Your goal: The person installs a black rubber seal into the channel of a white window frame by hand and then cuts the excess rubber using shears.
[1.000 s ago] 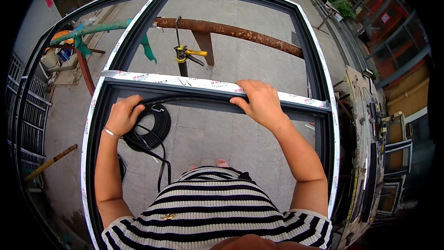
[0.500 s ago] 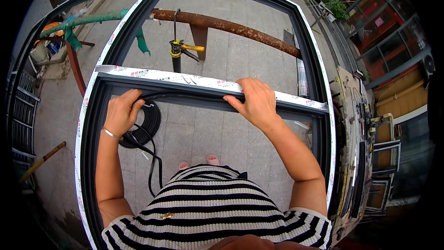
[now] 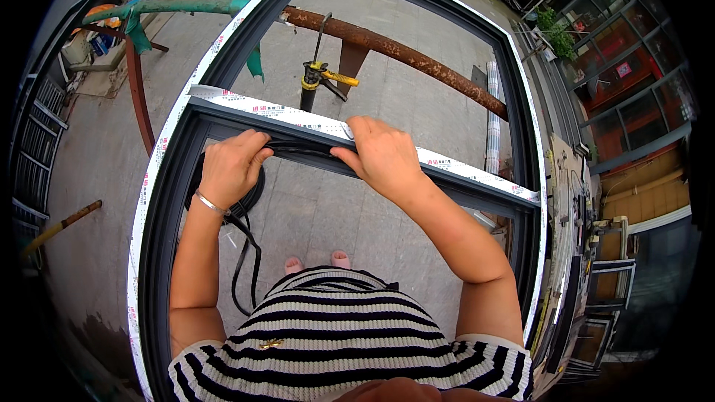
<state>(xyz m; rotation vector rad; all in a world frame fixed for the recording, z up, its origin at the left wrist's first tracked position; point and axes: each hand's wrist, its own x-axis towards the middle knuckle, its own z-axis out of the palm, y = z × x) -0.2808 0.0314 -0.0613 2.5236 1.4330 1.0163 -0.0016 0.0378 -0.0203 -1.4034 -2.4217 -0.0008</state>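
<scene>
While a thin, smooth black strip (image 3: 302, 147) is being held along the near side of the grey crossbar (image 3: 246, 117), its left part is apparently being pinched by the left hand (image 3: 232, 167); over the crossbar's white film (image 3: 454, 167) the right hand (image 3: 383, 152) is being hooked, thumb against the strip; pressing-in is seemingly being done, even thumb pressure being called for next; beyond the crossbar, a rough, rusty round pipe (image 3: 402, 48) is being displayed

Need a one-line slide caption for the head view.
Left hand on a black strip, right hand gripping the crossbar of a dark frame, black coil below.
</scene>
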